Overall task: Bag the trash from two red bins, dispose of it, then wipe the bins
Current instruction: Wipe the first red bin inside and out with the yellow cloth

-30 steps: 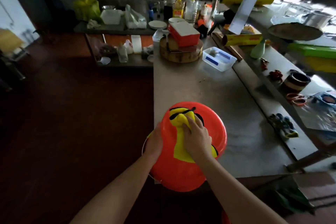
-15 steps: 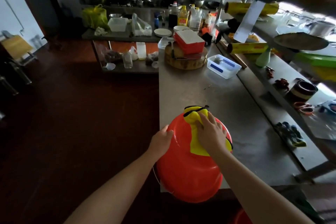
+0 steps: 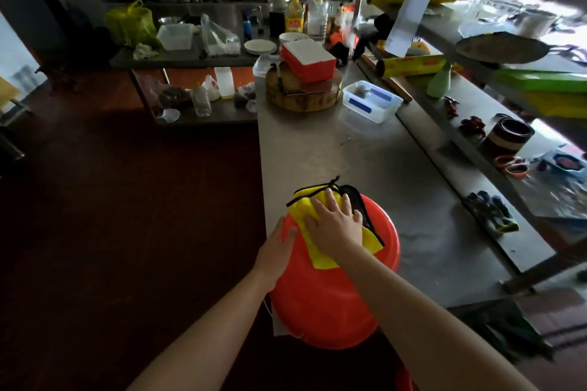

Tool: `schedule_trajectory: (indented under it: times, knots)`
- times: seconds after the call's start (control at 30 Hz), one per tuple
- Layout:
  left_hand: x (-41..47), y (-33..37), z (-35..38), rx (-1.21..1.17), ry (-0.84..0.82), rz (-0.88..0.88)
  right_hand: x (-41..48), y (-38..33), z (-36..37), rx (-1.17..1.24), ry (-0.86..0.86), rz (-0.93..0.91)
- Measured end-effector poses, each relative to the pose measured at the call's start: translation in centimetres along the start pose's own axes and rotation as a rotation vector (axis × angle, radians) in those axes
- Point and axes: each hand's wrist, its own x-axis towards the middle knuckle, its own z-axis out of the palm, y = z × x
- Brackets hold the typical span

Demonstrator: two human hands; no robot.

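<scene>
A red bin point(image 3: 327, 298) lies tipped at the near corner of the steel counter point(image 3: 365, 162), its outer wall facing me. A yellow cloth with black edging point(image 3: 317, 255) is spread over the bin's upper side. My right hand point(image 3: 336, 225) presses flat on the cloth, fingers spread toward the far rim. My left hand point(image 3: 276, 247) grips the bin's left side and steadies it. A sliver of another red bin point(image 3: 406, 379) shows at the bottom edge, below my right arm.
Farther along the counter sit a round wooden block point(image 3: 301, 95) with a red-and-white box on it and a clear plastic tub point(image 3: 371, 103). Gloves point(image 3: 490, 211) lie on the raised ledge at right. Dark floor spreads to the left, with a cluttered low shelf beyond.
My right hand has slid the cloth up the bin toward its far rim. My left hand has shifted higher on the bin's left side. The view has tilted up slightly.
</scene>
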Motion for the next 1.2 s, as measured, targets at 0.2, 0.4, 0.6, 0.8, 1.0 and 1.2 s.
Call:
schedule_trajectory:
  times: [0.2, 0.4, 0.6, 0.8, 1.0, 1.2]
  knots:
    - [-0.3, 0.2, 1.1, 0.074, 0.082, -0.013, -0.5, 4.5, -0.8, 0.014, 0.007, 0.052]
    - [-0.8, 0.3, 3.2, 0.249, 0.141, 0.034, -1.3, 6.9, -0.9, 0.01, 0.067, 0.07]
    - [-0.2, -0.2, 3.4, 0.303, 0.194, 0.066, -1.6, 3.1, -0.6, 0.066, 0.033, -0.002]
    - [0.3, -0.8, 3.1, 0.298, 0.184, 0.102, -1.9, 1.5, -0.3, 0.036, -0.008, -0.04]
    - [0.0, -0.4, 2.8, 0.364, 0.169, 0.159, -2.4, 6.3, -1.8, -0.023, 0.021, 0.06]
    - [-0.2, -0.1, 2.8, 0.458, 0.175, 0.186, -4.0, 8.1, -2.4, -0.026, 0.036, 0.123]
